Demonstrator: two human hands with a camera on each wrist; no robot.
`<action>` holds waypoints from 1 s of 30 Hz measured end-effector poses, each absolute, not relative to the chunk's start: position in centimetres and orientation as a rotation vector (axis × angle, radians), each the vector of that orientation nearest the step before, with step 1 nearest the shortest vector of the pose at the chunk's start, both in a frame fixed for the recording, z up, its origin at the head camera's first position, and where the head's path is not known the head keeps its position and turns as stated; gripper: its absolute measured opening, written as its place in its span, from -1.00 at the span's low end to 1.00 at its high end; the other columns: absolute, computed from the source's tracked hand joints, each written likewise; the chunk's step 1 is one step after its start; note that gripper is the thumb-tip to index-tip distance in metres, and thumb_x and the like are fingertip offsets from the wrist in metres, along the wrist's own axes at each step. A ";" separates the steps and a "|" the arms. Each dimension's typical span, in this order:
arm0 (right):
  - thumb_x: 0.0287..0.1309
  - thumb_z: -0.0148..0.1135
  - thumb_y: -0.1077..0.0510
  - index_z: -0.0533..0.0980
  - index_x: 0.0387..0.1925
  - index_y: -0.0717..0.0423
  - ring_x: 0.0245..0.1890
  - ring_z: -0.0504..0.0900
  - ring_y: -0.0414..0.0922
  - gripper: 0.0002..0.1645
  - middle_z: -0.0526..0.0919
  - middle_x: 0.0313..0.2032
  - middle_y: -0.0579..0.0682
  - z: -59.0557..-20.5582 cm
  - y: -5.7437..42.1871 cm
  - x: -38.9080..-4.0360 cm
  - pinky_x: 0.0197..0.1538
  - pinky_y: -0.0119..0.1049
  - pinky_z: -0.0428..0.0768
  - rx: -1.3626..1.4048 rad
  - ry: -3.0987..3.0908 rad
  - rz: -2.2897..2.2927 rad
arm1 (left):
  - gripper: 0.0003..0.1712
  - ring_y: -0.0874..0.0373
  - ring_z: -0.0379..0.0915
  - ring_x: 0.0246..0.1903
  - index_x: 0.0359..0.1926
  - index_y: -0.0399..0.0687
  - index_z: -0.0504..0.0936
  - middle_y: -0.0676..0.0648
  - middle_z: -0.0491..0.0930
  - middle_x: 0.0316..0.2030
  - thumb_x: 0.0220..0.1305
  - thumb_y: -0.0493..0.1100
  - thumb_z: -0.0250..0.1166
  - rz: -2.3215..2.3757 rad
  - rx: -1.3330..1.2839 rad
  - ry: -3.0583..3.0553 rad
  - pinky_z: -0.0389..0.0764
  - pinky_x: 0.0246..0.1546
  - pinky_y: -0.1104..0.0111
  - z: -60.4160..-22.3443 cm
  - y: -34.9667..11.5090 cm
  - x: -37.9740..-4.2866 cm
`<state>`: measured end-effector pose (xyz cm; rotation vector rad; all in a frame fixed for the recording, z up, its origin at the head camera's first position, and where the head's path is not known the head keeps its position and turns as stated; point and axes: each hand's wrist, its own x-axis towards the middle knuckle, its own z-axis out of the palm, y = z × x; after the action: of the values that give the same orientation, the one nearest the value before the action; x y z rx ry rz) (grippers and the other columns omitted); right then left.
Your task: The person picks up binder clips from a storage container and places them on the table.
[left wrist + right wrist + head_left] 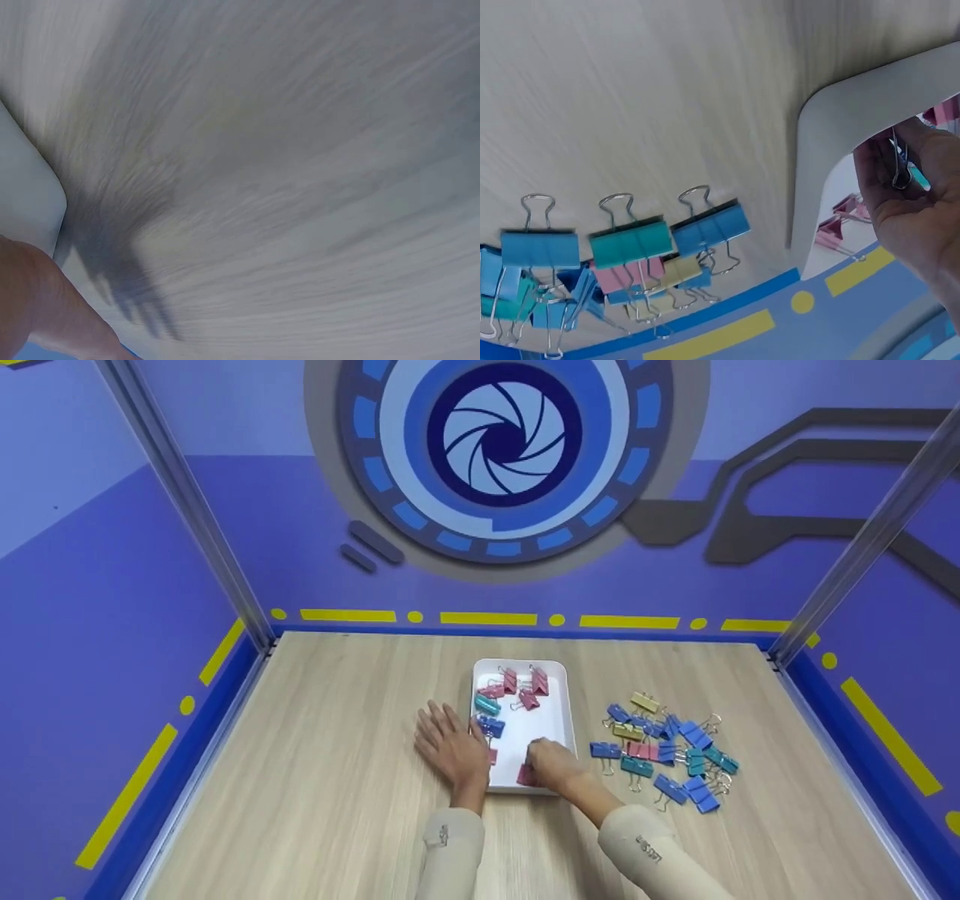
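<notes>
A white tray point(536, 731) stands on the table, with pink-red binder clips point(539, 681) at its far end. A teal binder clip point(487, 704) and a blue binder clip point(491, 727) lie along its left side, above another red one point(492, 756) partly hidden by my left hand point(452, 745). That hand rests at the tray's left rim with its fingers extended. Inside the near right corner, my right hand point(553, 765) pinches a red binder clip point(525, 775). The clip's wire handle point(900, 159) shows between the fingers in the right wrist view.
Right of the tray lies a loose pile of blue, teal, yellow and pink binder clips, among them a blue clip point(696, 734) and a yellow clip point(644, 702). Blue panels with metal corner posts point(870, 529) enclose the wooden table point(337, 750) at the back and sides.
</notes>
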<state>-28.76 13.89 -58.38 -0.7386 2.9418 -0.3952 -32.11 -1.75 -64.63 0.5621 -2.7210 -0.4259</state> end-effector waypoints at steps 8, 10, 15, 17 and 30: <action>0.10 0.39 0.39 0.74 -0.44 0.17 -0.49 0.51 -0.18 -0.89 0.69 -0.49 0.00 -57.9 14.5 -28.0 -0.38 -0.16 0.65 -0.820 2.943 -0.457 | -0.27 -0.19 -0.02 0.59 0.51 -0.10 0.32 -0.17 0.14 0.59 0.51 0.20 0.02 -0.460 0.534 -2.716 0.08 0.56 -0.15 -64.4 -1.4 -31.9; 0.11 0.38 0.40 0.76 -0.38 0.20 -0.48 0.51 -0.20 -0.89 0.69 -0.48 0.03 -57.4 14.8 -28.1 -0.39 -0.18 0.65 -0.814 2.935 -0.517 | -0.27 -0.19 -0.04 0.60 0.51 -0.10 0.31 -0.17 0.13 0.59 0.52 0.20 0.02 -0.461 0.535 -2.720 0.08 0.56 -0.15 -64.4 -1.5 -31.8; 0.16 0.35 0.43 0.76 -0.31 0.27 -0.55 0.54 -0.27 -0.88 0.68 -0.52 0.04 -55.1 15.8 -28.9 -0.48 -0.41 0.59 -0.893 2.939 -0.632 | -0.27 -0.18 -0.05 0.60 0.52 -0.09 0.30 -0.16 0.11 0.60 0.52 0.20 0.01 -0.455 0.552 -2.727 0.06 0.57 -0.13 -64.4 -2.0 -31.7; 0.16 0.35 0.43 0.75 -0.36 0.26 -0.58 0.54 -0.29 -0.89 0.69 -0.54 0.04 -53.9 16.7 -29.2 -0.52 -0.46 0.56 -0.892 2.957 -0.658 | -0.27 -0.18 -0.05 0.60 0.52 -0.08 0.31 -0.16 0.12 0.60 0.52 0.20 0.01 -0.442 0.554 -2.724 0.07 0.57 -0.13 -64.5 -1.9 -31.7; 0.06 0.35 0.49 0.66 -0.63 0.18 -0.71 0.54 -0.31 -0.74 0.67 -0.69 -0.02 -51.2 25.1 -26.2 -0.61 -0.54 0.49 -0.827 2.936 -0.622 | -0.27 -0.19 -0.09 0.61 0.54 -0.08 0.28 -0.17 0.09 0.60 0.54 0.20 -0.01 -0.482 0.536 -2.734 0.03 0.58 -0.14 -64.5 -1.9 -31.7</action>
<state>-26.19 25.11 -51.23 -0.8267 2.9355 -0.6222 -31.74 -1.88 -64.54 0.5364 -2.7337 -0.4821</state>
